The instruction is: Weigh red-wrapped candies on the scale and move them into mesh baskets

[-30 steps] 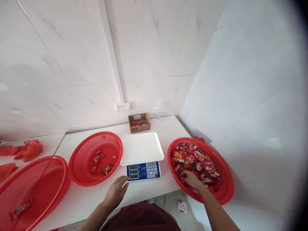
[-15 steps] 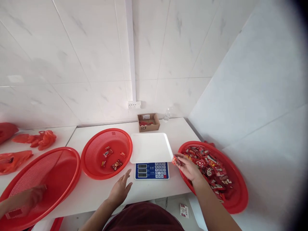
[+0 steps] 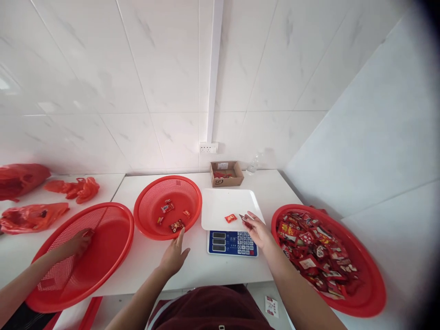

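Observation:
My right hand (image 3: 257,229) is over the right edge of the scale's white pan (image 3: 223,197), pinching a small dark red wrapped candy (image 3: 245,222). A red candy packet (image 3: 230,218) lies on the pan beside it. Below the pan shows the blue keypad panel of the scale (image 3: 233,243). My left hand (image 3: 174,257) has its fingers apart and nothing in it; its fingertips are at the front rim of the middle red basket (image 3: 144,208). Several wrapped candies (image 3: 167,207) lie in that basket. To the right, a big red basket (image 3: 373,279) holds a heap of candy packets (image 3: 319,252).
Another person's hand (image 3: 78,243) reaches into the left red basket (image 3: 117,256). Red plastic bags (image 3: 85,189) lie at the far left. Behind the scale stand a cardboard box (image 3: 227,181) and a clear plastic bottle (image 3: 253,164), near the tiled wall.
A red packet now rests on the pan, which was bare. My right hand has moved in over the pan, and my left hand has come to the middle basket's rim. The view has shifted left.

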`<state>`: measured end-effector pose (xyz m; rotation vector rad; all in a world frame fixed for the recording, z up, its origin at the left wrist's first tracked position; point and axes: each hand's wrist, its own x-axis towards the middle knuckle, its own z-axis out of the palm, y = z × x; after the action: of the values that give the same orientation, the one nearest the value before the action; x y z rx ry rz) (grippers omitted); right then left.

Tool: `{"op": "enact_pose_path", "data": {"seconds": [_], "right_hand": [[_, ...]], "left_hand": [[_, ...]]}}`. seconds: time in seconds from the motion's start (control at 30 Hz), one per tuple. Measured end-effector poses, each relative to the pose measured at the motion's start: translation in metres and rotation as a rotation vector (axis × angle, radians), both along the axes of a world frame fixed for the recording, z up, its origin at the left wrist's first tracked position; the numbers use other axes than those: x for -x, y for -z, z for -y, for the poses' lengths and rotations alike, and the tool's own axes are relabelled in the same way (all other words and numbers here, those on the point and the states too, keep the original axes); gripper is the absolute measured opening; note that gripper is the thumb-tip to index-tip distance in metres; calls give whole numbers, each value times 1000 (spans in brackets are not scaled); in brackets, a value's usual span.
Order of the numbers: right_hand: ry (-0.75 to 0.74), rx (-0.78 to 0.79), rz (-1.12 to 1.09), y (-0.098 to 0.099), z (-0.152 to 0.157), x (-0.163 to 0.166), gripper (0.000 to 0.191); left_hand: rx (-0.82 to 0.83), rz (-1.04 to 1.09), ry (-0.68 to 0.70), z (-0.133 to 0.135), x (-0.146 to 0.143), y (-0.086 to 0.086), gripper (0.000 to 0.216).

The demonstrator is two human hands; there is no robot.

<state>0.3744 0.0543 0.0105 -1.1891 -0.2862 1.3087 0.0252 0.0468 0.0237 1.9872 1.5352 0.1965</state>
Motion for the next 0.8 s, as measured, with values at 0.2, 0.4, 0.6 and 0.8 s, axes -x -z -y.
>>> {"op": "enact_pose_path", "data": {"seconds": [0.2,0.4,0.6,0.8], "right_hand": [[-78,68,303,-3,-1,9,50],[-317,132,774,-15,2,30,47],[-381,35,659,-19,-4,39,44],[-167,111,898,-18,17,-25,42]], "left_hand": [[-22,6,-53,-9,24,4,65],[107,129,30,12,20,10,67],[146,98,160,27,0,7,63],[126,73,161,30,-10,3,52]]}}
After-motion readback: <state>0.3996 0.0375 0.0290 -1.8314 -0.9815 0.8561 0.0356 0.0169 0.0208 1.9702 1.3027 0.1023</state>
